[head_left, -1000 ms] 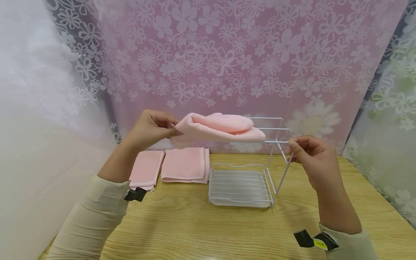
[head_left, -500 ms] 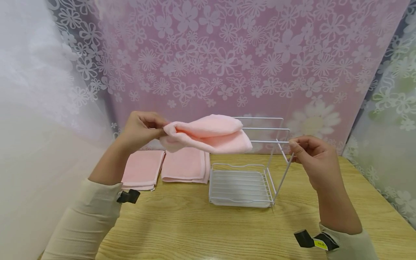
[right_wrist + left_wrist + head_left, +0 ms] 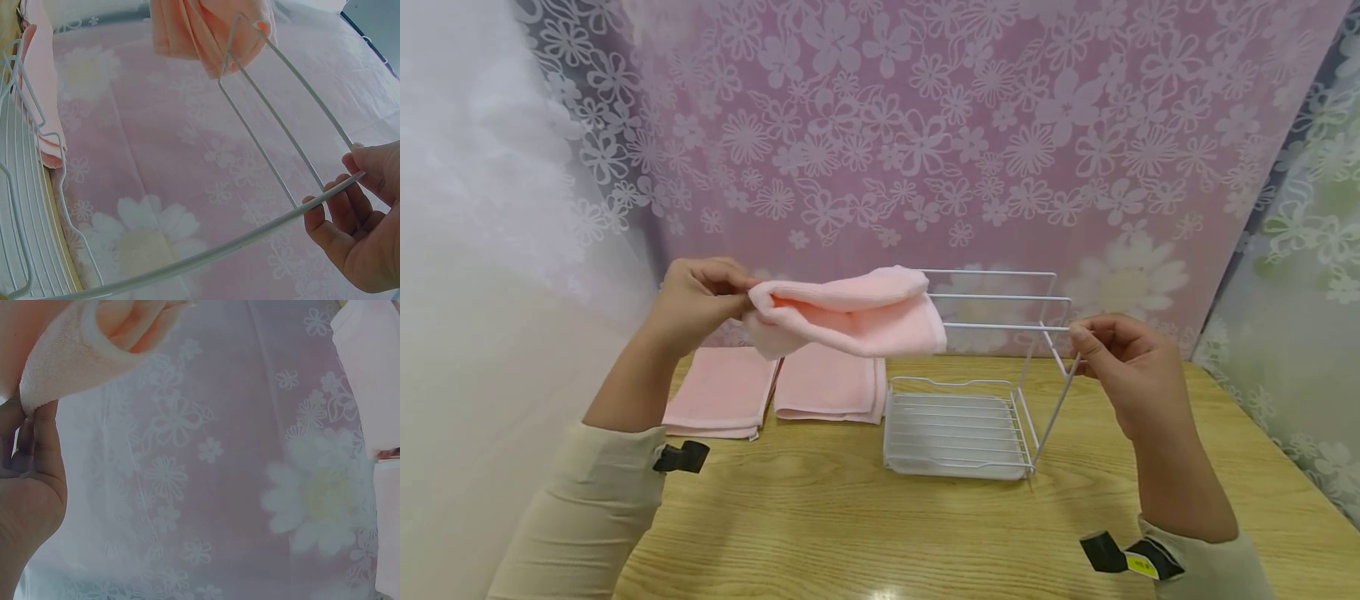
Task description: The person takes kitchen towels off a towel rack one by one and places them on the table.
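Observation:
My left hand (image 3: 696, 300) pinches one end of a crumpled, folded pink towel (image 3: 857, 312), held up above the table. The same towel (image 3: 59, 369) sags from the thumb and fingers in the left wrist view. A white wire rack (image 3: 1000, 297) stands at centre right, with several long top bars reaching left. In the right wrist view, the towel (image 3: 187, 37) is at the free ends of those bars. My right hand (image 3: 1127, 367) grips the rack's upper right corner between thumb and fingers. The left tips of the bars are hidden behind the towel in the head view.
Two folded pink towels lie at the back left, a left one (image 3: 722, 392) and a right one (image 3: 827, 387). A pale tray (image 3: 955, 468) sits under the rack's wire shelf. Flowered curtains (image 3: 880, 167) border the wooden table (image 3: 880, 525).
My left hand has drawn the towel leftward along the rack's bars, baring more of them. The towel's right end droops lower. My right hand stays on the rack corner.

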A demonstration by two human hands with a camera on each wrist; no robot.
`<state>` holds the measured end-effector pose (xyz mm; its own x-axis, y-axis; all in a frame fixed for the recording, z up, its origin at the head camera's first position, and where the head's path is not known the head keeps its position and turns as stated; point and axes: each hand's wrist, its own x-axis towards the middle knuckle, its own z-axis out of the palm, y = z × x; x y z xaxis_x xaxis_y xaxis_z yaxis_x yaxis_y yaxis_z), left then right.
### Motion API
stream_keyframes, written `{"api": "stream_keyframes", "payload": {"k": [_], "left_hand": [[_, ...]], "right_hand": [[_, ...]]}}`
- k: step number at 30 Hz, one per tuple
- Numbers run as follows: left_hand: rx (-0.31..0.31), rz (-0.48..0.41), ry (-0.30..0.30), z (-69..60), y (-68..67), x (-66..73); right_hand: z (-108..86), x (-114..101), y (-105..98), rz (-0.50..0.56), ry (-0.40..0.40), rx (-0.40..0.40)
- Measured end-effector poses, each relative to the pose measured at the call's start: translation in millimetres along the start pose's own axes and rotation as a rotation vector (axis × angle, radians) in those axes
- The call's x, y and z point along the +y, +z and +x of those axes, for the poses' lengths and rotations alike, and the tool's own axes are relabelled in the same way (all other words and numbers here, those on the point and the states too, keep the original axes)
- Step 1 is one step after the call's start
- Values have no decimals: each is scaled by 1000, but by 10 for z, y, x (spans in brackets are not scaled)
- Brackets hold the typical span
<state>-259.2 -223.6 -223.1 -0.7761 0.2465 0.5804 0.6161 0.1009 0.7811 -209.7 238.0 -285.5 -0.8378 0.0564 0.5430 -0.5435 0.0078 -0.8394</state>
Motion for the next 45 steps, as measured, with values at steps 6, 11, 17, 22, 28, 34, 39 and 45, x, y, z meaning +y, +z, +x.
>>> {"api": "stream_keyframes", "payload": {"k": [6, 11, 17, 22, 28, 34, 39, 45], "left_hand": [[34, -49, 27, -35, -47, -30], [43, -45, 5, -63, -97, -58], [61, 11, -96, -127, -154, -135], [48, 56, -174, -186, -169, -195], [30, 164, -192, -263, -157, -273], [9, 190, -247, -344, -109, -355], [-17, 199, -293, -414, -37, -425], [-18, 142, -319, -491, 72, -516]], "right_hand": [[-6, 8, 6, 8, -7, -2], [-12, 8, 5, -8, -6, 1], [-12, -1, 7, -4, 7, 4], [-9, -1, 14, 23, 5, 5], [-10, -18, 21, 27, 13, 16], [-8, -22, 10, 18, 9, 22], [-6, -15, 7, 24, 11, 18], [-12, -13, 7, 29, 10, 18]]}}
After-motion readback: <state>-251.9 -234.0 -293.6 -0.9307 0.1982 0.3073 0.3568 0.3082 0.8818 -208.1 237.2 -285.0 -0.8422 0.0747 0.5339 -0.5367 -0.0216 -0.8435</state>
